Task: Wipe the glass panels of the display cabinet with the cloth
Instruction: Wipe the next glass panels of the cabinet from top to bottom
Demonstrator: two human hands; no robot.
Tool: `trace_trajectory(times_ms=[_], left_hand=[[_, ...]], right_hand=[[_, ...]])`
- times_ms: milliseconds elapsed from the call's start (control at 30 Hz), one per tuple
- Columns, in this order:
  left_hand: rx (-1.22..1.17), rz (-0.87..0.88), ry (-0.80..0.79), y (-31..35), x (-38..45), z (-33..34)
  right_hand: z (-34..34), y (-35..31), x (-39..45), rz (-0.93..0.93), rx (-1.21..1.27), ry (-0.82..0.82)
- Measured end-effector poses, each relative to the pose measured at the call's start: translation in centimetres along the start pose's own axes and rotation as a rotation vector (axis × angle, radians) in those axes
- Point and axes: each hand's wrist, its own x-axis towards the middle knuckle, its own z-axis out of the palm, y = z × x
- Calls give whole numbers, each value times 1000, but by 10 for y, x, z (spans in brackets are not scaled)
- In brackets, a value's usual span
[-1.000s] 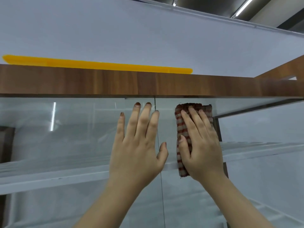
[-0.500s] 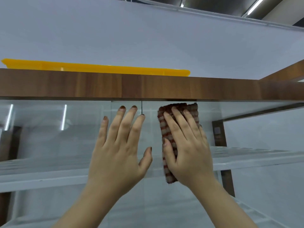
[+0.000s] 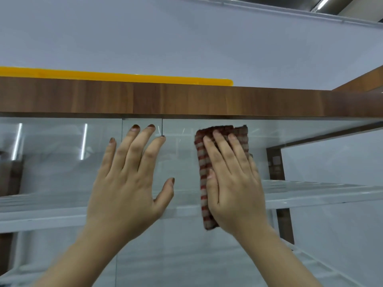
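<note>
From the head camera I saw both hands raised flat against the glass panels point(image 3: 62, 162) of the display cabinet point(image 3: 186, 100), just under its wood-grain top rail. My right hand point(image 3: 234, 183) pressed a folded red-and-beige checked cloth point(image 3: 204, 183) against the right-hand pane, fingers straight and laid over it, so the grip was flat on the cloth rather than curled around it. The cloth stood upright, its top edge just below the rail and its lower end showing under the heel of the palm. My left hand point(image 3: 128, 183) lay bare on the glass just left of it, fingers spread wide and holding nothing, its index fingertip touching the dark vertical seam point(image 3: 161, 126) between the two panes. The hands were near each other but apart. Behind the glass a white shelf point(image 3: 321, 193) ran across, and a brown upright post point(image 3: 277, 166) stood to the right. A yellow strip point(image 3: 116, 76) lay along the cabinet top, far left.
</note>
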Motion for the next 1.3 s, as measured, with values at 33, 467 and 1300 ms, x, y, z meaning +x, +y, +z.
trace_trajectory(times_ms=[33,467,1300], left_hand=[[1,0,0,0,0,0],[10,-15,-28,3,2,-2],[-23,-88,32,104,23,41]], right_hand=[[-2,7,3,20,-3,5],[-16,58,-17,104,-40,34],[-46,149,-39,135,-12,60]])
